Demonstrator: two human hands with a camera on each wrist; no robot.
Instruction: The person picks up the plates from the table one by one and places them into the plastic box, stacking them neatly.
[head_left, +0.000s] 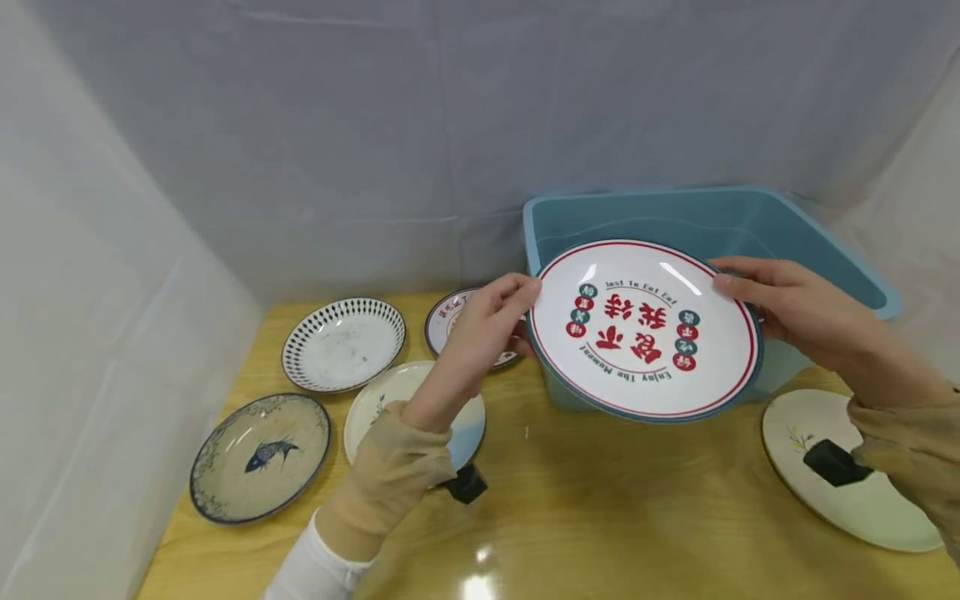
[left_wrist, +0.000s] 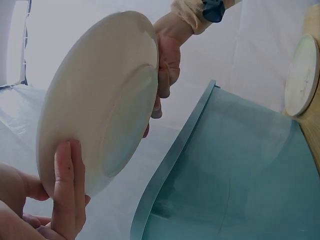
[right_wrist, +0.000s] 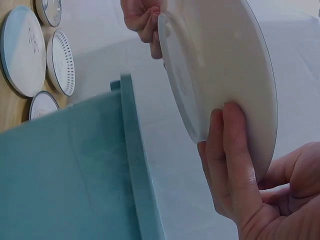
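Red-lettered plate (head_left: 645, 329) gripped at rim by left hand (head_left: 480, 333) and right hand (head_left: 802, 312), over teal tub (head_left: 840, 242); not in yet. Five plates left on desk (head_left: 570, 500).

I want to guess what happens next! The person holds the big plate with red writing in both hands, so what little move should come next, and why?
Probably lower the plate a little forward into the teal bin. The left hand and right hand grip its opposite edges, and it hangs tilted at the bin's near wall, off the table.
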